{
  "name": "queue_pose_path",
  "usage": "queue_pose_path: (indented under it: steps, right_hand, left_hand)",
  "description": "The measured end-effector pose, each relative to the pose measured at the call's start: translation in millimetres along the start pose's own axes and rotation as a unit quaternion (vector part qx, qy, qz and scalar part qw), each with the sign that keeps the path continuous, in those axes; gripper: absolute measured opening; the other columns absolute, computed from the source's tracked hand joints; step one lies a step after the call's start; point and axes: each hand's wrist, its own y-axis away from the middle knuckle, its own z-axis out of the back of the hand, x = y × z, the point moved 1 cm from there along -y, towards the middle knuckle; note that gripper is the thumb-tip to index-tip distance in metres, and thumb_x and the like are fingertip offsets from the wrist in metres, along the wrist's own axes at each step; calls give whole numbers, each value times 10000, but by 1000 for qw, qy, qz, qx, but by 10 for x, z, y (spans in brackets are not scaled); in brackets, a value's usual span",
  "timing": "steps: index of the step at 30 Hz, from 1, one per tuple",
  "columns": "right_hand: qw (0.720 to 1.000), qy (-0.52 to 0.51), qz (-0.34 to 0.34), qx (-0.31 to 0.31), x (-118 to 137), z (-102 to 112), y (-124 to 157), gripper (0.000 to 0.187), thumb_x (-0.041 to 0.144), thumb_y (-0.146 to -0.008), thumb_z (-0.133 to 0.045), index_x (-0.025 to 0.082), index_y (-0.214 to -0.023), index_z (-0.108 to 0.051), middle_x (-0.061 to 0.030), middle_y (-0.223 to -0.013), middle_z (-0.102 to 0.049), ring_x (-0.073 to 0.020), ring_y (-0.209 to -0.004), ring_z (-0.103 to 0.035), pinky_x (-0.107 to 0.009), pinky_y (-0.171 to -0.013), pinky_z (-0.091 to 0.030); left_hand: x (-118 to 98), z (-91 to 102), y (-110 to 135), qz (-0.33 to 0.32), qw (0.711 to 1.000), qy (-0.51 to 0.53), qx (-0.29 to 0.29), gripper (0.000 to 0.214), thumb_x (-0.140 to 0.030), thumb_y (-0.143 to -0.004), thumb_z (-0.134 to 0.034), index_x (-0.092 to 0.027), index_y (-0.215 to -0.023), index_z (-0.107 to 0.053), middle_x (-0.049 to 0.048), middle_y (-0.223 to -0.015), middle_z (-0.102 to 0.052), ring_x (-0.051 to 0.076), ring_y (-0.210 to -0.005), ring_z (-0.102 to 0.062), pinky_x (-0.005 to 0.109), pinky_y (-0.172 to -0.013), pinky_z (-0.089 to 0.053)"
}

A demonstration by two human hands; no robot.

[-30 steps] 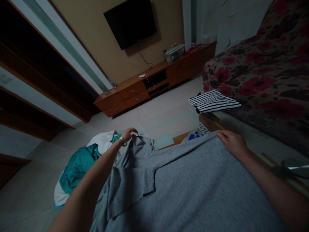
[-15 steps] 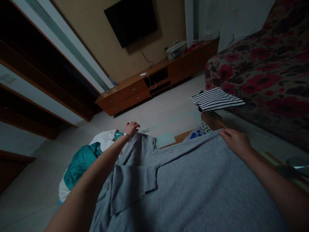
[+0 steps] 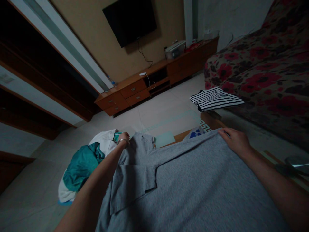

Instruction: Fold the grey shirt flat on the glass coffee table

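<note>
A grey T-shirt lies spread out before me, with one short sleeve folded across its left part. My right hand pinches the shirt's far right corner between thumb and fingers. At the shirt's far left edge, near the collar, my left hand is closed, wearing a bracelet on its wrist. Its fingers appear to grip the cloth there, though the fingertips are mostly hidden. Close beyond that hand is a heap of white and teal clothing.
A striped folded garment rests at the far right corner, before the floral sofa. Beyond the tiled floor stands a wooden TV cabinet under a wall-mounted television. A glass object is at the right.
My left hand has moved left and down to the shirt's edge, and its spread fingers have closed. My right hand keeps its pinch in nearly the same place.
</note>
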Motion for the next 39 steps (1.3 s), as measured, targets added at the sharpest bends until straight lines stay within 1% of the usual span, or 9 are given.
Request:
queue_pose_path:
  steps: [4,10,18,22,26,29,32,35,39]
  right_hand:
    - [1000,2,2,8,-17,-11,-5,316,404,-877,-438,196,-915,-673,-57,-918,-692,-203,-789,-638,-290,-678,-452]
    - [1000,-3,-5,6,-10,-7,-6,310,396,-873,-440,197,-913,-674,-63,-929,-691,-213,-822,-639,-302,-697,-461]
    - [1000,-9,-6,8,22,23,4,311,392,-879,-433,197,-931,-670,-74,-949,-691,-224,-845,-637,-313,-714,-461]
    - [1000,-5,-5,10,28,44,19,328,394,-886,-421,184,-928,-669,-107,-944,-689,-237,-824,-630,-321,-696,-445]
    - [1000,-10,-1,10,17,53,30,336,422,-887,-413,200,-933,-661,-131,-955,-683,-246,-805,-617,-329,-683,-426]
    - [1000,-18,-2,17,17,60,34,334,423,-888,-416,199,-929,-659,-143,-956,-681,-249,-805,-612,-331,-692,-418]
    - [1000,-19,-4,20,19,74,45,338,413,-890,-415,185,-930,-661,-157,-957,-681,-253,-807,-612,-335,-692,-412]
    - [1000,-19,12,13,0,70,66,331,401,-885,-419,180,-922,-663,-166,-950,-684,-261,-791,-616,-341,-678,-415]
    - [1000,-14,24,-3,-19,34,78,322,394,-864,-438,179,-914,-672,-139,-899,-692,-238,-729,-619,-321,-640,-427]
  left_hand:
    - [-210,-121,-47,-55,998,-22,16,263,-267,-870,-531,-125,-1076,-610,97,-1089,-600,182,-958,-579,353,-854,-481]
    - [-616,-400,-38,-185,971,-38,144,249,-71,-547,-695,-172,-774,-709,9,-819,-661,117,-665,-569,199,-635,-455]
    - [-737,-318,91,-200,977,-40,56,162,-70,-701,-529,-148,-775,-649,58,-873,-623,147,-749,-558,252,-698,-438]
    - [-659,-2,571,-196,980,-30,20,119,-109,-757,-499,-138,-797,-607,56,-866,-589,138,-756,-532,248,-712,-429]
    - [-454,211,1561,-212,972,-28,100,91,-216,-802,-510,-167,-772,-581,28,-810,-580,130,-702,-527,236,-661,-409]
    - [-141,185,2349,-154,965,-93,189,133,-314,-804,-532,-198,-843,-583,50,-924,-586,156,-728,-558,261,-646,-416]
    - [269,100,2850,-32,984,-117,130,303,-403,-770,-567,-194,-989,-563,113,-1059,-571,237,-912,-581,320,-746,-448]
    - [623,34,3018,106,993,-49,11,435,-482,-792,-487,-138,-1057,-523,157,-1058,-580,277,-1001,-572,350,-805,-451]
    - [841,-26,2968,217,973,74,24,390,-526,-748,-482,-150,-831,-542,84,-796,-617,246,-801,-613,310,-675,-449]
